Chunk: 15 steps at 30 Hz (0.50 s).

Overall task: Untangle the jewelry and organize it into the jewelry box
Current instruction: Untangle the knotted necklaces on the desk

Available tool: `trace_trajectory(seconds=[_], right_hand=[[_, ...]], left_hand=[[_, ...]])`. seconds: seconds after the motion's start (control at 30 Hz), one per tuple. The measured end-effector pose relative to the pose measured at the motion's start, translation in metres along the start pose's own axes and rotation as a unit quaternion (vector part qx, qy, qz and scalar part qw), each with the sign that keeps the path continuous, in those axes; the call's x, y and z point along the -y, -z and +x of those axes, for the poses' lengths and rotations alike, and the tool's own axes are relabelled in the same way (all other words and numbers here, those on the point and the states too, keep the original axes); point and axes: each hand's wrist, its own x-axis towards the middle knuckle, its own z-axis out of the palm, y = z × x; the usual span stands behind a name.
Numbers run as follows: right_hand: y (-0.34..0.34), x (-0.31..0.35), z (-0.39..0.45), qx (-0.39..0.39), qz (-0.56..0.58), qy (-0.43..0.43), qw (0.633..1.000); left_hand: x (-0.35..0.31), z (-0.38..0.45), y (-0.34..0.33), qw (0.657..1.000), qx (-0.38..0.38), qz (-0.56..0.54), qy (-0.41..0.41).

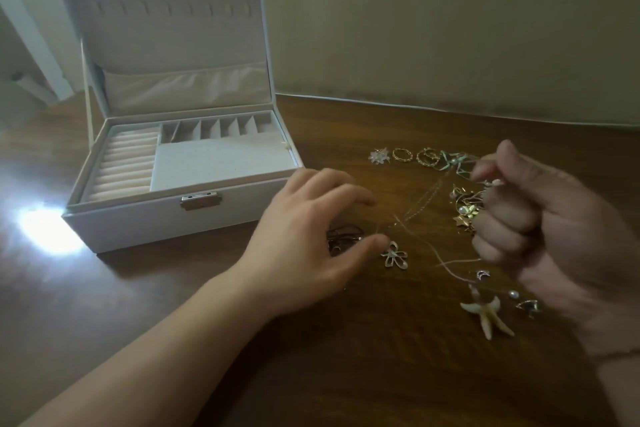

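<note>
A white jewelry box (166, 218) stands open at the left, its ring rolls and small compartments holding nothing. Tangled jewelry lies to its right: gold rings (402, 153), a green ribbon piece (453, 160), a gold cluster (467, 208), a silver flower pendant (394, 256) and a starfish pendant (486, 314). My left hand (311, 236) hovers over a thin chain (426, 198) and a dark piece (341, 239), fingers spread, thumb by the flower pendant. My right hand (540, 218) is raised with curled fingers, pinching the thin chain up off the table.
The dark wooden table (346, 374) meets a beige wall along a white cable (450, 107) at the back. A bright light glare (45, 229) sits by the box's front left corner. Small silver earrings (526, 305) lie near my right wrist.
</note>
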Motion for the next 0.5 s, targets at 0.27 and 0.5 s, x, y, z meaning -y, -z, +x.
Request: trace_trajectory(seconds=[0.27,0.5], right_hand=[[-0.017,-0.011,-0.006,0.076,-0.133,-0.024,0.988],[-0.023,-0.016,-0.004,0.060,-0.145,-0.037,0.987]], left_hand=[[-0.021,-0.004,-0.010,0.936,-0.029,-0.349,0.022],[-0.013,0.001,-0.007,0.920,-0.057,-0.388,0.015]])
